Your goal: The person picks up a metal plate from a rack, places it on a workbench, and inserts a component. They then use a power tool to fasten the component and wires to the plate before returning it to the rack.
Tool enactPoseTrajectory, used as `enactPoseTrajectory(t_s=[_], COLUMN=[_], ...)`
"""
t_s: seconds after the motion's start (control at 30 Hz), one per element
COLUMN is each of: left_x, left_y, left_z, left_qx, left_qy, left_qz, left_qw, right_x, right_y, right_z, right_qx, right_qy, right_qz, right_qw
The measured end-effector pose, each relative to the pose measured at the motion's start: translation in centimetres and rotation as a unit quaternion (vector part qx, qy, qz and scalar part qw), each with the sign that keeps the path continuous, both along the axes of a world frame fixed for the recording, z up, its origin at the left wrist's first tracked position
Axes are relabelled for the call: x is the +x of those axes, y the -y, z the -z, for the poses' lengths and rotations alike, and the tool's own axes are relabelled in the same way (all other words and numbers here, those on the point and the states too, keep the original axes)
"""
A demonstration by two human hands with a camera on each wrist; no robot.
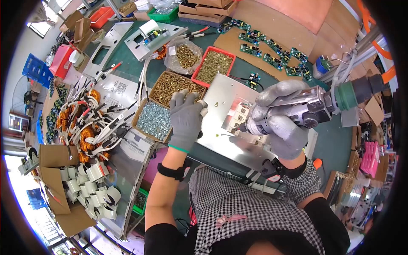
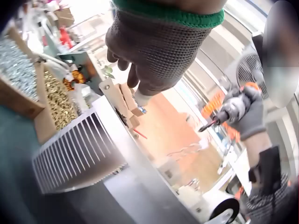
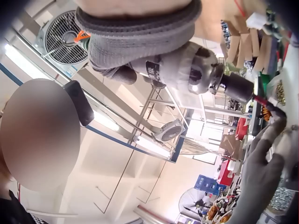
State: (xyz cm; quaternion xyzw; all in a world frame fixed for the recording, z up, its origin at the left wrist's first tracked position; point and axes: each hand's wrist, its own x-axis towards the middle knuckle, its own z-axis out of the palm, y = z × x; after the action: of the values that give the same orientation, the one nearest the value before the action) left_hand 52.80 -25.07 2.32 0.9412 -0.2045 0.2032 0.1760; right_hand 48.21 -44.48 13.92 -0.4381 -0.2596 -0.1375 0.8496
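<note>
My left hand (image 1: 186, 121), in a grey glove, hovers between a cardboard box of brass screws (image 1: 172, 87) and a flat metal plate (image 1: 219, 95). Its fingers bend down and away, so I cannot tell whether small screws sit under the fingertips. Gloved fingers of my right hand (image 1: 282, 127) wrap around a power screwdriver (image 1: 316, 108) held over the plate's right part. The red bit of the screwdriver (image 3: 238, 87) shows in the right wrist view, pointing toward the left hand. Under the tool lie square metal pieces (image 1: 239, 114) on the plate. Fins line the metal part's side (image 2: 79, 154).
Silvery nuts (image 1: 154, 119) fill a box beside the screws. Behind stand a red tray (image 1: 216, 63) and a bag (image 1: 183, 57) of brass parts. Circuit boards (image 1: 272, 51) lie on cardboard at the back. Wired orange coils (image 1: 87, 136) and white parts (image 1: 91, 187) crowd the left.
</note>
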Motion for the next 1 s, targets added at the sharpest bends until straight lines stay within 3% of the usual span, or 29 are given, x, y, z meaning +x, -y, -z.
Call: enactPoseTrajectory(t_s=[0.07, 0.1, 0.13, 0.23, 0.27, 0.37, 0.6, 0.7, 0.8, 0.9, 1.0], left_x=[-1.0, -1.7, -2.7, -4.2, -4.3, -4.8, -4.0, -3.7, -3.7, -3.4, -2.9], left_y=[0.7, 1.1, 2.2, 2.7, 2.9, 3.4, 2.9, 2.6, 2.1, 2.2, 2.5], left_z=[-1.1, -1.5, -1.7, -2.0, -1.4, -1.2, -1.6, -1.2, -1.2, -0.8, -1.2], left_qx=[-0.158, -0.23, -0.486, -0.629, -0.652, -0.663, -0.593, -0.583, -0.581, -0.568, -0.561], left_qy=[-0.184, -0.275, -0.341, -0.498, -0.499, -0.515, -0.482, -0.467, -0.471, -0.483, -0.491], left_qz=[0.031, 0.047, 0.1, 0.119, 0.147, 0.148, 0.192, 0.223, 0.272, 0.264, 0.23], left_qw=[0.97, 0.932, 0.798, 0.585, 0.552, 0.523, 0.616, 0.626, 0.605, 0.611, 0.626], right_x=[-0.2, 0.2, 0.6, 1.3, 1.2, 1.2, 1.2, 1.7, 3.1, 3.0, 3.4], right_y=[-0.2, 0.3, 0.8, 1.3, 1.0, 1.7, 2.4, 2.4, 2.6, 1.2, 1.1], right_z=[-2.2, -2.2, -2.2, -2.2, -2.7, -2.7, -1.0, -1.4, -0.5, -0.8, -2.2], right_qx=[0.009, -0.004, -0.016, -0.016, -0.005, -0.022, -0.022, -0.029, -0.015, 0.032, 0.002], right_qy=[-0.003, 0.027, 0.058, 0.111, 0.11, 0.093, 0.028, 0.042, 0.088, 0.053, 0.051], right_qz=[-0.02, -0.025, -0.03, -0.032, -0.036, -0.054, -0.057, -0.079, -0.078, -0.066, -0.088], right_qw=[1.0, 0.999, 0.998, 0.993, 0.993, 0.994, 0.998, 0.996, 0.993, 0.996, 0.995])
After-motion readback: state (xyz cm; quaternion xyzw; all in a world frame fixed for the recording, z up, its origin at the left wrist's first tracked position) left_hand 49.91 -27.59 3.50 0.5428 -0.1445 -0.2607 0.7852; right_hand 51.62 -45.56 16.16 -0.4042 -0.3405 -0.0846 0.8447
